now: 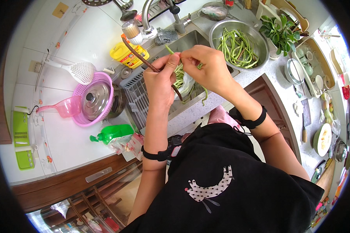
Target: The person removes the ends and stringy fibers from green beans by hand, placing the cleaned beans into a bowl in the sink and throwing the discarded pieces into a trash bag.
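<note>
Over the sink my left hand grips a long brownish-purple bean, which sticks out on both sides of the fist. A green bean pokes up between the two hands at the fingertips. My right hand meets the left there with thumb and forefinger bent together; what lies between them is mostly hidden. Below, more green long beans lie with a clear plastic bag in the sink. To the right, a steel basin holds long beans, mostly green.
A faucet with a filter rises behind the sink. Left are a dish rack, a pink colander with a glass lid, and a green soap bottle. On the right counter lie a cleaver and a halved melon.
</note>
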`<action>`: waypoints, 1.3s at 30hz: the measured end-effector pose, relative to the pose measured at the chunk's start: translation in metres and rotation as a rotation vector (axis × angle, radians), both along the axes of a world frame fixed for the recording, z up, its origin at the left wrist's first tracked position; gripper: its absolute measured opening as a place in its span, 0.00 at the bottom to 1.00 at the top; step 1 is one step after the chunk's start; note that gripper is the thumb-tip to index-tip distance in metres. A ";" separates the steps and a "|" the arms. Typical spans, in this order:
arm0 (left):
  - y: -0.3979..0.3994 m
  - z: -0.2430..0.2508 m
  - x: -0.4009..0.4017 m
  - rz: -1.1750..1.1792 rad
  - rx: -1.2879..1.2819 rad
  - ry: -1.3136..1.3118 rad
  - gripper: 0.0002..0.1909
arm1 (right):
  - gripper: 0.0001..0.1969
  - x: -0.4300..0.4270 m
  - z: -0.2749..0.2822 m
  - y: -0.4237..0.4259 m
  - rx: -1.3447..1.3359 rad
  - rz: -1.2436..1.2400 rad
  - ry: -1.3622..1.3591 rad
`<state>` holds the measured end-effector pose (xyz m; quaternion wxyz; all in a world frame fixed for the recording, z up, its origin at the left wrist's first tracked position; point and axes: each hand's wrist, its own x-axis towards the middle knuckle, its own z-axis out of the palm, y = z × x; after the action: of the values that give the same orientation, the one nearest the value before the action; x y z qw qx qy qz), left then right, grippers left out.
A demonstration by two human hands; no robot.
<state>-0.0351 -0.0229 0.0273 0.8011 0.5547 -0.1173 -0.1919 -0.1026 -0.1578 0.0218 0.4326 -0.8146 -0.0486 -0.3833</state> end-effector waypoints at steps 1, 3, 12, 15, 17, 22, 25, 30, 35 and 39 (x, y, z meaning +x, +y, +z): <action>0.000 -0.001 0.000 0.001 -0.001 0.000 0.10 | 0.02 0.000 -0.001 0.001 0.132 0.007 0.051; 0.000 -0.003 0.001 -0.027 -0.033 0.048 0.11 | 0.02 -0.001 -0.007 0.001 0.338 0.072 0.155; 0.005 0.000 0.001 -0.074 -0.055 0.052 0.12 | 0.02 -0.007 -0.010 -0.013 0.608 0.239 0.203; 0.004 0.003 -0.002 -0.060 -0.022 0.026 0.13 | 0.04 -0.008 -0.004 -0.014 0.570 0.286 0.124; 0.003 0.002 -0.001 -0.044 -0.032 0.012 0.12 | 0.06 -0.012 0.007 -0.012 0.432 0.211 0.137; -0.001 0.003 -0.004 0.009 0.023 -0.060 0.10 | 0.05 -0.014 0.011 -0.016 0.289 0.144 0.242; -0.001 0.002 -0.004 0.034 0.106 -0.124 0.10 | 0.05 -0.015 0.016 -0.018 0.190 0.115 0.252; -0.004 -0.005 -0.004 0.085 0.215 -0.309 0.09 | 0.08 -0.013 0.023 -0.021 0.012 0.082 0.341; -0.002 -0.009 -0.004 0.088 0.237 -0.337 0.08 | 0.07 -0.008 0.018 -0.016 0.028 0.087 0.250; 0.000 -0.011 -0.001 0.081 0.221 -0.287 0.07 | 0.07 -0.009 0.022 -0.020 0.017 0.121 0.324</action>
<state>-0.0361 -0.0234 0.0162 0.7175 0.6652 -0.1862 -0.0901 -0.1113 -0.1776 0.0440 0.4640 -0.8576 -0.0242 -0.2207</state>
